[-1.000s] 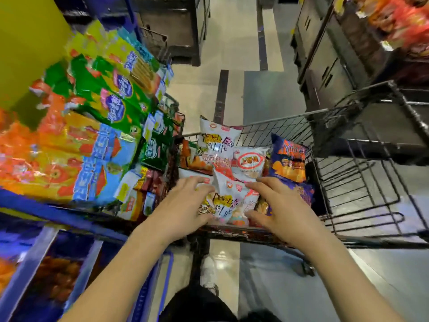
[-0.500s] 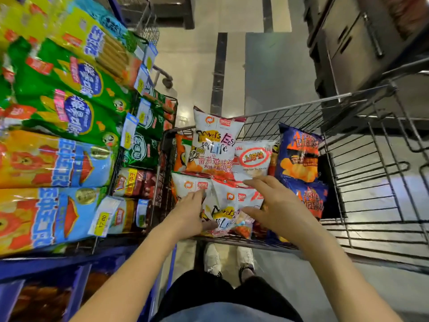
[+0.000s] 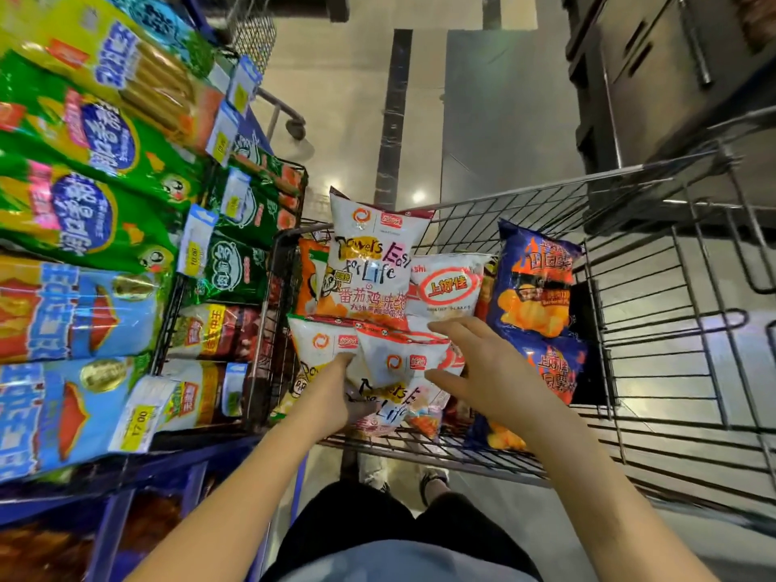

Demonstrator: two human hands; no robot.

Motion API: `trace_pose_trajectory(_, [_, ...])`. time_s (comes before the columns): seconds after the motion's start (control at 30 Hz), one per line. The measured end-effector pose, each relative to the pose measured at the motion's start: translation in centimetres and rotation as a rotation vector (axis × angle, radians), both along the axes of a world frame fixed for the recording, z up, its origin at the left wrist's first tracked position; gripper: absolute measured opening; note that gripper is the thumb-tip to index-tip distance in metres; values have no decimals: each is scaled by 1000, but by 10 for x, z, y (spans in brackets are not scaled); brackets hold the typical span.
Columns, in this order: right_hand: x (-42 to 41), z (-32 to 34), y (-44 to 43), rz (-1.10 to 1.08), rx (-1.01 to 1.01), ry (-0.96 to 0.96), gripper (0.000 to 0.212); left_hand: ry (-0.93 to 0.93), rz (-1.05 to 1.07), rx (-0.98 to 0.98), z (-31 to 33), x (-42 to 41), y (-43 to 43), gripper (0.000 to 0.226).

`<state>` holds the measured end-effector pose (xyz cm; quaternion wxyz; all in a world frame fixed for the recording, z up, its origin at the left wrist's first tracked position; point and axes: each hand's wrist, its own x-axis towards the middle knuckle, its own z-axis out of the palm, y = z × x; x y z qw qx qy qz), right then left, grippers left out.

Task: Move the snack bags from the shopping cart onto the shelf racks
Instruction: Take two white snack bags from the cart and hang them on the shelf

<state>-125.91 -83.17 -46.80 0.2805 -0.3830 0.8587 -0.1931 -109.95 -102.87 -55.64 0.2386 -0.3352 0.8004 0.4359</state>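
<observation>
Cart holds white bags at left and blue bags at right; left hand grip holds the near bag inside the cart, right hand grip wide at its other edge; shelf alongside full of packs.

Floor: pale beige, glossy, with one bright spot of reflected light. A dark strip runs along the aisle away from me, and a grey floor section lies to its right. Far right: grey metal cabinets, doors closed, with a long bar handle on one. Top of view: a wire mesh basket and, below it, a caster wheel on the floor. A yellow price tag at lower left reads 17.00. Below: my shoes on the floor, my dark trousers, my light blue shirt hem.
</observation>
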Motion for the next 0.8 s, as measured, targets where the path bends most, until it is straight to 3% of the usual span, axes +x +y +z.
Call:
trace_pose_trajectory(0.33, [-36, -13, -21, -121, -133, -84, 66, 205, 283, 61, 35, 18, -24, 63])
trace_pose_trajectory(0.47, [-55, -25, -46, -344, -158, -258, 69, 259, 415, 81, 50, 27, -37, 59])
trace_pose_trajectory(0.63, [-67, -51, -90, -416, -97, -516, 85, 329, 647, 231, 54, 39, -49, 51])
trace_pose_trajectory(0.73, [-70, -61, -116, -414, -26, -592, 73, 344, 732, 312, 54, 48, -53, 80])
trace_pose_trajectory(0.8, [-73, -71, -129, -426, -18, -632, 64, 348, 775, 331, 55, 52, -55, 86])
